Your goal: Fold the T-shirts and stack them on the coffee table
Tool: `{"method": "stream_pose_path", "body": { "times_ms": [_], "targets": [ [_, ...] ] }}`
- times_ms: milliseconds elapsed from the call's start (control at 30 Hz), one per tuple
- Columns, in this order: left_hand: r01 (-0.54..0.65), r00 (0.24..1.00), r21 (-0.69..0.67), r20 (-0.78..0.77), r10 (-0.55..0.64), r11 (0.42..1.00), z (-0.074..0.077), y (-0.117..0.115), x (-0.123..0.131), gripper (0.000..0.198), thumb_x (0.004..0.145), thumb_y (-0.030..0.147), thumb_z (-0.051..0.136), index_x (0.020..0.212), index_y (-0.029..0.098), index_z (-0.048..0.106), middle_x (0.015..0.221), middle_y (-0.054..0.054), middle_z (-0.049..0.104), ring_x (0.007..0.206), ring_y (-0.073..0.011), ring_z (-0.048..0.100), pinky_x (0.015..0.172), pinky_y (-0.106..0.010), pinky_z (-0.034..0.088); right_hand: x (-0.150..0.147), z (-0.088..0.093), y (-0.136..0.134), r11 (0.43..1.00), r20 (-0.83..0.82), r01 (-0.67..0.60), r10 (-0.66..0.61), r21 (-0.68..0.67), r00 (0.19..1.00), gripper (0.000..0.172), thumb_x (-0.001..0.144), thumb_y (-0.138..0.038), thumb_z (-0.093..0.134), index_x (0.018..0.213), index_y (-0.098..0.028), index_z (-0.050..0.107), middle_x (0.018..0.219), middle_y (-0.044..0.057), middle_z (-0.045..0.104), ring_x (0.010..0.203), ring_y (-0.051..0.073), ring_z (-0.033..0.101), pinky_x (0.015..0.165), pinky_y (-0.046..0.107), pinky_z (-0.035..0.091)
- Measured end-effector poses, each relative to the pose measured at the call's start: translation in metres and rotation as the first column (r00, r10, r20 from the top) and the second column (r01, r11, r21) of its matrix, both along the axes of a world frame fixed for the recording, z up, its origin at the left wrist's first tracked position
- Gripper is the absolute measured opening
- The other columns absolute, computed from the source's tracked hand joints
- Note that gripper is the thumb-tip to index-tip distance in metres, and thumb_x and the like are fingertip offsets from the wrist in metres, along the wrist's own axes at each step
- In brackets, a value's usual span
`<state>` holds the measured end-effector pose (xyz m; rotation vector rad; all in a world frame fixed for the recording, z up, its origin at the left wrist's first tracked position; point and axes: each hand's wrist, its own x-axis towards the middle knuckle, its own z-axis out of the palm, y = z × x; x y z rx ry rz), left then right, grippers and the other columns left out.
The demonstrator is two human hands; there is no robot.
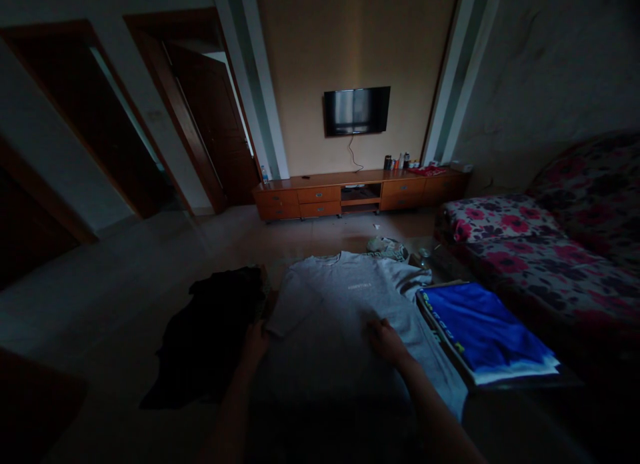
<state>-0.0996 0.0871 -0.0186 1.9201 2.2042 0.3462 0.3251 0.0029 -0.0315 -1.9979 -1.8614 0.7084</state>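
Observation:
A grey short-sleeved T-shirt with small pale lettering on its chest lies spread out in front of me, collar pointing away. My left hand is closed on its left edge, just below the sleeve. On the shirt's middle, below the lettering, my right hand has its fingers curled together on the fabric. Dark clothing lies in a heap to the left. To the right is a folded blue garment with white edges and yellow-green print. Dim light hides the shirt's lower part.
A sofa with a floral cover stands at the right. Across the tiled floor, a low wooden cabinet carries bottles and small items beneath a wall television. A patterned bundle sits just beyond the shirt. Doorways are at the left.

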Motion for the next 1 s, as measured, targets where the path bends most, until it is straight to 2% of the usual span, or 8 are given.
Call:
{"method": "stream_pose_path", "body": {
  "times_ms": [233,367,433,500,567,667,800,1000],
  "targets": [
    [-0.020,1.000,0.053,-0.002,0.020,0.998,-0.014,-0.007,-0.012,0.044,0.088,0.000,0.040,0.121,0.013,0.066,0.115,-0.015,0.066,0.108,-0.0211,0.066,0.095,-0.029,0.049,-0.019,-0.001,-0.006,0.997,0.053,-0.070,0.070,0.013,0.996,0.052,0.087,-0.020,0.053,0.139,-0.016,0.057,0.132,0.015,0.058,0.120,0.024,0.057,0.106,0.031,0.041],
    [-0.019,1.000,0.088,-0.017,0.021,0.996,-0.018,-0.006,-0.012,0.041,0.087,0.005,0.044,0.123,0.011,0.063,0.124,-0.017,0.061,0.116,-0.0244,0.062,0.101,-0.034,0.048,-0.024,0.000,-0.006,0.989,0.007,-0.146,0.145,0.032,0.989,0.054,0.085,-0.023,0.056,0.139,-0.017,0.057,0.132,0.013,0.059,0.120,0.022,0.057,0.108,0.030,0.040],
    [0.085,0.996,0.160,-0.041,-0.079,0.984,-0.017,-0.003,-0.009,0.042,0.084,0.007,0.049,0.123,0.013,0.064,0.128,-0.015,0.060,0.121,-0.0245,0.059,0.106,-0.036,0.046,-0.020,0.000,-0.003,0.993,-0.003,-0.115,0.115,0.037,0.993,0.049,0.088,-0.024,0.052,0.136,-0.018,0.060,0.131,0.012,0.060,0.119,0.022,0.058,0.108,0.031,0.041],
    [0.234,0.972,0.256,-0.094,-0.217,0.938,-0.017,-0.001,-0.002,0.046,0.083,0.008,0.048,0.125,0.017,0.063,0.134,-0.013,0.059,0.129,-0.0243,0.054,0.113,-0.038,0.041,-0.014,-0.001,-0.001,0.999,0.045,-0.011,0.009,0.041,0.999,0.047,0.093,-0.027,0.046,0.138,-0.019,0.059,0.139,0.014,0.056,0.126,0.026,0.053,0.110,0.040,0.039],
    [0.342,0.939,0.308,-0.154,-0.308,0.888,-0.020,-0.001,0.006,0.048,0.088,0.014,0.045,0.134,0.018,0.059,0.144,-0.012,0.054,0.138,-0.0253,0.046,0.118,-0.042,0.035,-0.008,-0.006,-0.001,0.991,0.161,0.128,-0.134,0.043,0.978,0.052,0.096,-0.032,0.043,0.147,-0.023,0.051,0.155,0.014,0.042,0.141,0.032,0.039,0.113,0.053,0.033],
    [0.400,0.911,0.255,-0.216,-0.352,0.880,-0.029,-0.007,0.017,0.053,0.096,0.032,0.042,0.147,0.019,0.049,0.157,-0.011,0.044,0.147,-0.0280,0.034,0.121,-0.048,0.028,-0.002,-0.018,-0.008,0.964,0.337,0.261,-0.263,0.053,0.904,0.058,0.100,-0.043,0.039,0.157,-0.034,0.033,0.168,0.008,0.017,0.154,0.036,0.013,0.117,0.064,0.018],
    [0.388,0.905,0.164,-0.256,-0.341,0.907,-0.037,-0.019,0.023,0.057,0.098,0.043,0.040,0.152,0.025,0.044,0.162,-0.009,0.037,0.150,-0.0290,0.031,0.122,-0.050,0.023,0.004,-0.031,-0.019,0.969,0.394,0.242,-0.244,0.056,0.886,0.062,0.102,-0.057,0.029,0.160,-0.038,0.019,0.170,0.007,0.012,0.155,0.033,0.009,0.119,0.060,0.013],
    [0.394,0.900,0.178,-0.273,-0.339,0.902,-0.031,-0.029,0.023,0.059,0.098,0.045,0.043,0.153,0.025,0.043,0.161,-0.009,0.038,0.150,-0.0296,0.030,0.122,-0.048,0.023,0.035,-0.040,-0.037,0.975,0.454,0.140,-0.205,0.173,0.867,0.061,0.102,-0.058,0.030,0.159,-0.037,0.028,0.169,0.007,0.015,0.155,0.030,0.011,0.120,0.055,0.019]
  ]
}}
